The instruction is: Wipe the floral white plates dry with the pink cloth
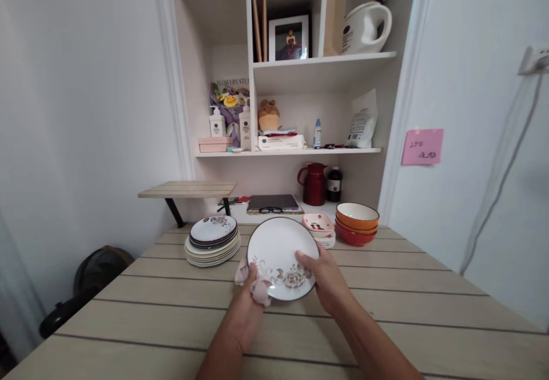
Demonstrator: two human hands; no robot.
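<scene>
A round white plate (278,245) with a dark rim and a brown flower pattern is held up, tilted toward me, above the wooden table. My right hand (328,280) grips its right edge, thumb on the face and fingers behind. At the lower left edge, my left hand (250,291) is closed on a pale pink cloth (260,289) pressed against the plate; most of its fingers are hidden. Left of the plate stands a stack of plates (213,241), dark-rimmed ones above yellowish-rimmed ones.
Small patterned dishes (318,225) and stacked orange and red bowls (357,222) stand behind to the right. A raised wooden shelf (187,189) is at the back left. Further back are a laptop (273,202), glasses (271,210), a red jug (314,185) and a dark bottle (334,185).
</scene>
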